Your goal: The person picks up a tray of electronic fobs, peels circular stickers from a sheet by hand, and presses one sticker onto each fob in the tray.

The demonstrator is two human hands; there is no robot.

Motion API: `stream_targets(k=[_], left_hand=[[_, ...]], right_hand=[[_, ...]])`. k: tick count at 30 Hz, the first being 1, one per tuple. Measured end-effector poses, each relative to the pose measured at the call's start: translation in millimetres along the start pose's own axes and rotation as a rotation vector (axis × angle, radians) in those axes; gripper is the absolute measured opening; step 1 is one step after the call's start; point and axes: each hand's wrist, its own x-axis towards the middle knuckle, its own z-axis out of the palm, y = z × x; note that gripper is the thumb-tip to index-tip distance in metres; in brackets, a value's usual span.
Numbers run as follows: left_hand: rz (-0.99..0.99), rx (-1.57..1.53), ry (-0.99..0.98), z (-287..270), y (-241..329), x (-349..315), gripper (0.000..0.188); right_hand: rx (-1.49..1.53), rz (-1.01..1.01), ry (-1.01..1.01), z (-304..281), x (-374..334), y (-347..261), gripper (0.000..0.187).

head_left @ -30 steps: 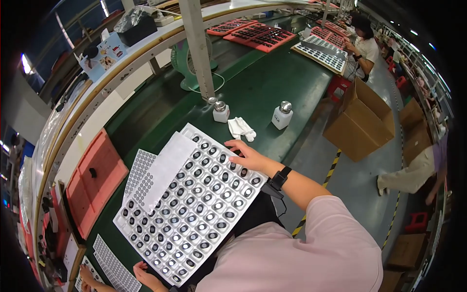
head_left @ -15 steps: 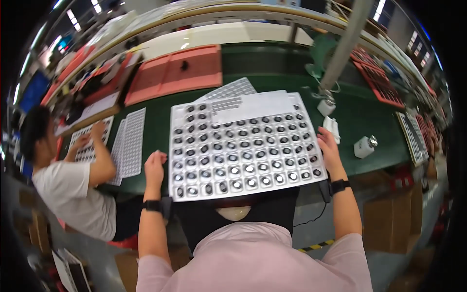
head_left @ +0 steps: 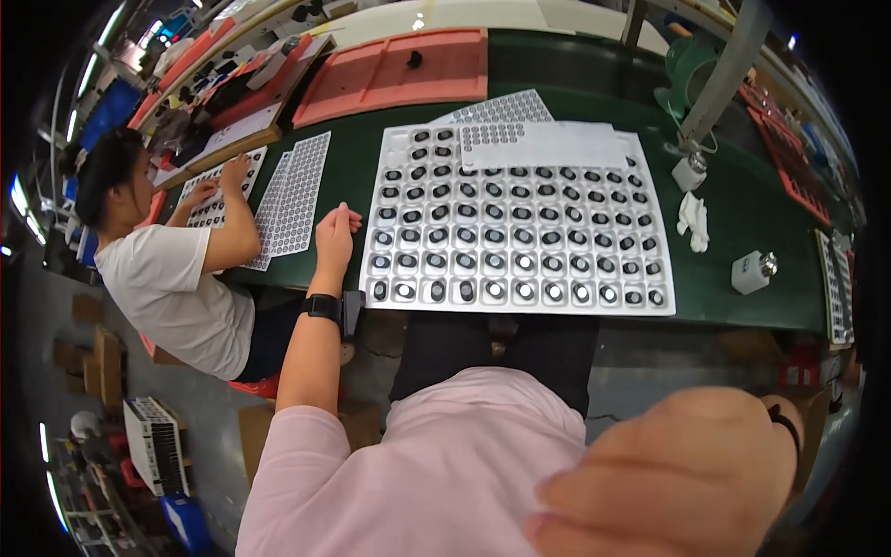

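A white tray point(head_left: 396, 153) lies before me with rows of small dark oval parts in its pockets. A few upper-left pockets hold nothing. Across its upper edge rests a white sheet point(head_left: 575, 145) with grey round labels at its left end. My left hand point(head_left: 336, 243) is beside the tray's left edge, fingers curled in, with nothing visible in them. Large and close in the lower right is my right hand point(head_left: 668, 469), away from the tray. Its fingers are blurred and partly cut off, so their grip cannot be made out.
Left, a co-worker point(head_left: 172, 269) handles another tray point(head_left: 206, 212) beside label sheets point(head_left: 295, 195). A red board point(head_left: 390, 79) lies at the back. Right of my tray are a white bottle point(head_left: 750, 274), a crumpled white cloth point(head_left: 692, 221), another bottle point(head_left: 689, 173) and a metal post point(head_left: 719, 88).
My right hand has left the tray's right edge and come up close in the lower right. The view has shifted. My left hand stays by the tray's left side.
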Motion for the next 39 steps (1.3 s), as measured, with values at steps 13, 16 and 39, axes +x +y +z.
stream_targets(k=[13,16,39], left_hand=[[0.152,0.1,-0.065,-25,90,92,0.039],[0.289,0.113,-0.174,22,132,147,0.035],[0.378,0.593,-0.855,203,75,318,0.018]], right_hand=[[-0.039,0.245,-0.101,-34,11,15,0.027],[-0.044,0.076,-0.211,-55,10,47,0.025],[-0.058,0.516,0.065,-35,-58,318,0.012]])
